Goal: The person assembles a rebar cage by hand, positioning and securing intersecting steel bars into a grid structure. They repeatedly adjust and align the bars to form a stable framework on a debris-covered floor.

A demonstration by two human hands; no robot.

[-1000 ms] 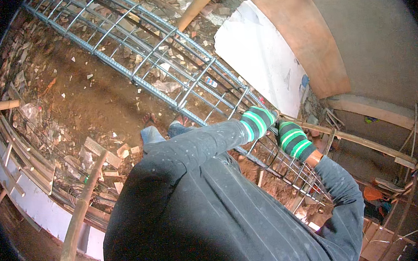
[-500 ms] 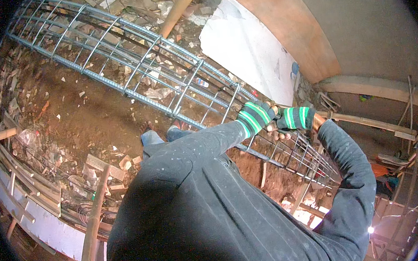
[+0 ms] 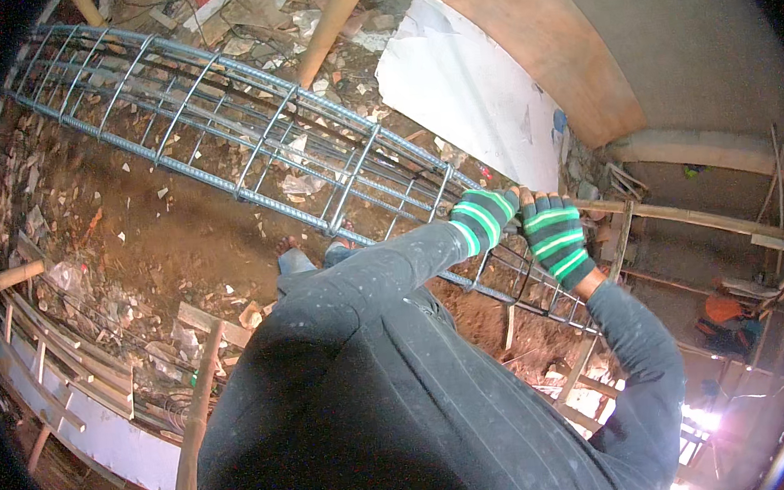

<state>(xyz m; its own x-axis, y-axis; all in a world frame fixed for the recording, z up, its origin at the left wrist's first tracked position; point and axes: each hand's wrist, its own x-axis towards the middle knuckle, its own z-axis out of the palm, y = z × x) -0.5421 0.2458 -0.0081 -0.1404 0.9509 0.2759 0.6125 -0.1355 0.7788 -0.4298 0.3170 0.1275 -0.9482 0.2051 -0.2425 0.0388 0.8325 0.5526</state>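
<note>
Nearest me is a dark top (image 3: 358, 395). The left arm (image 3: 393, 261) goes across to the right, and the left hand (image 3: 485, 220) aims its fingers up and to the right. The right elbow (image 3: 658, 390) is bent, and the right hand (image 3: 554, 238) aims its fingers up, with its back facing me. Both hands wear dark gloves with green and pale stripes. Their fingers meet close together by the cage's far edge. I can't tell if they pinch anything, because the hands hide it. The metal cage (image 3: 332, 226) is like a long open basket, and messy ground (image 3: 180, 239) shows through its gaps. It runs right under the hands, and its long way slants from upper left to lower right. Past it are a white board (image 3: 471, 82) and then a brown sheet (image 3: 564, 33).
</note>
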